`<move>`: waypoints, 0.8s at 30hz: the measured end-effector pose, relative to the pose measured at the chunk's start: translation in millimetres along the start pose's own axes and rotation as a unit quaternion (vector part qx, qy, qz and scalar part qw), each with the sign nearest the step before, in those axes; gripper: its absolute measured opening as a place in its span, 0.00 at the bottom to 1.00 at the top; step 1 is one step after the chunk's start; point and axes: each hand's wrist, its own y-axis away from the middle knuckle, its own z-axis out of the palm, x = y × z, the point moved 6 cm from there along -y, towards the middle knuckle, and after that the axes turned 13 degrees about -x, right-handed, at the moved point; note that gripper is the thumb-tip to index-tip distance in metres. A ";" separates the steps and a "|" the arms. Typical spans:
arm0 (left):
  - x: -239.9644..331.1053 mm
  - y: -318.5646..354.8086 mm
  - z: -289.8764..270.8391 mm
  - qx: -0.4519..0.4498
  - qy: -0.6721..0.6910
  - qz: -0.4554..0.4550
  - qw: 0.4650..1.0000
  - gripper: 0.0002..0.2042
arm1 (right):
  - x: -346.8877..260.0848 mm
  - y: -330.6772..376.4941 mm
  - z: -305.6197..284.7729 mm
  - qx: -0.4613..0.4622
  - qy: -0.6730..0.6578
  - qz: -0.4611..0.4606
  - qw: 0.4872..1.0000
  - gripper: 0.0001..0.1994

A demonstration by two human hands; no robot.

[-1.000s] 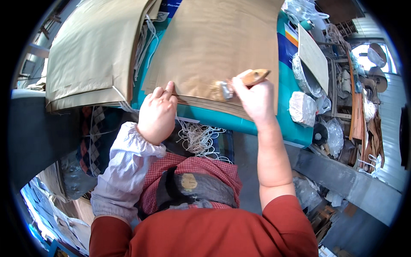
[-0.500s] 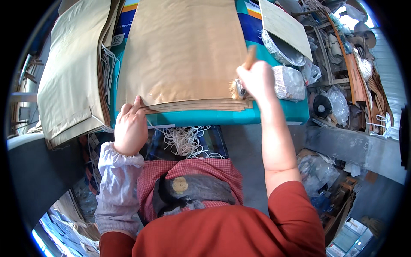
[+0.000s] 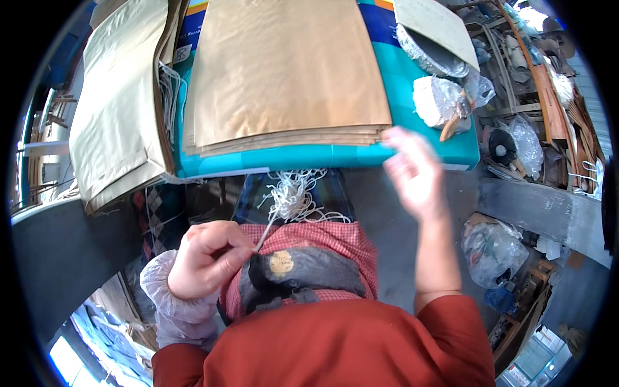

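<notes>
White cotton string strand [image 3: 263, 237]: pinched at lower end by left hand [image 3: 205, 259], lower left of centre, drawn from tangled white bundle [image 3: 298, 193] below teal table edge [image 3: 322, 157]. Judged light, limp, snag-prone; best held near end. Right hand [image 3: 412, 173] blurred, empty, fingers loose, beside stacked brown paper sheets [image 3: 284, 71].

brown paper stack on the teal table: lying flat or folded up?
Flat. The brown paper stack lies spread on the teal table, its layered sheet edges lined up along the near side. The right hand is just off its near corner.

Second bag stack [image 3: 122, 109] far left; foil tray [image 3: 429, 55] and brush [image 3: 449, 127] right; clutter beyond.
</notes>
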 end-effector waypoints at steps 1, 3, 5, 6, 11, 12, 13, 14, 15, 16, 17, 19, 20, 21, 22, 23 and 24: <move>9.7 1.5 2.8 -0.004 0.027 0.046 0.999 0.02 | -36.6 2.9 41.0 -0.104 -0.207 0.003 0.973 0.21; 31.4 11.9 0.2 0.009 0.025 0.111 0.993 0.03 | -88.7 13.1 116.6 -0.144 -0.193 -0.217 0.946 0.15; 28.6 56.6 -24.8 0.200 0.121 0.221 0.947 0.06 | -92.6 27.8 160.8 -0.262 -0.257 -0.247 0.897 0.11; 19.5 80.2 -38.4 0.278 0.188 0.211 0.918 0.07 | -85.9 29.7 159.5 -0.258 -0.286 -0.182 0.905 0.09; -45.3 93.7 -49.2 0.146 -0.482 -0.203 0.840 0.18 | -86.2 27.8 134.8 -0.207 -0.198 -0.156 0.945 0.05; -42.2 70.0 -27.0 0.144 -0.406 -0.113 0.896 0.21 | -95.9 26.0 139.5 -0.223 -0.178 -0.170 0.943 0.05; -30.9 43.1 1.3 0.141 -0.324 -0.021 0.935 0.25 | -107.0 23.3 146.5 -0.239 -0.160 -0.187 0.939 0.05; -31.6 25.1 30.4 0.095 -0.251 -0.003 0.963 0.23 | -112.8 21.8 156.2 -0.263 -0.166 -0.192 0.931 0.05; -36.3 15.1 52.3 0.044 -0.175 0.018 0.983 0.21 | -109.5 24.6 165.0 -0.238 -0.173 -0.215 0.931 0.07; -52.2 18.0 53.6 0.046 -0.125 -0.036 0.990 0.18 | -111.6 22.1 158.8 -0.231 -0.198 -0.191 0.933 0.07; -66.1 24.3 50.9 0.049 -0.073 -0.090 0.992 0.15 | -112.8 19.6 151.9 -0.225 -0.223 -0.167 0.934 0.08; -68.1 47.5 22.6 0.022 -0.054 -0.137 0.989 0.07 | -93.8 20.0 144.7 -0.257 -0.234 -0.136 0.928 0.08; -62.5 56.5 8.7 -0.063 -0.064 -0.171 0.981 0.07 | -81.4 22.6 142.5 -0.261 -0.251 -0.134 0.923 0.07; -54.1 67.7 -6.3 -0.109 -0.081 -0.170 0.976 0.08 | -79.9 23.7 141.4 -0.269 -0.267 -0.131 0.916 0.07; -32.9 77.7 -21.5 -0.131 -0.098 -0.125 0.979 0.06 | -80.2 25.4 141.0 -0.278 -0.286 -0.130 0.908 0.07; -11.2 83.9 -35.9 -0.150 -0.110 -0.076 0.980 0.05 | -79.9 28.0 139.3 -0.284 -0.303 -0.124 0.901 0.06; 6.4 88.0 -47.8 -0.120 -0.123 -0.043 0.984 0.05 | -88.1 26.2 129.1 -0.282 -0.316 -0.132 0.896 0.06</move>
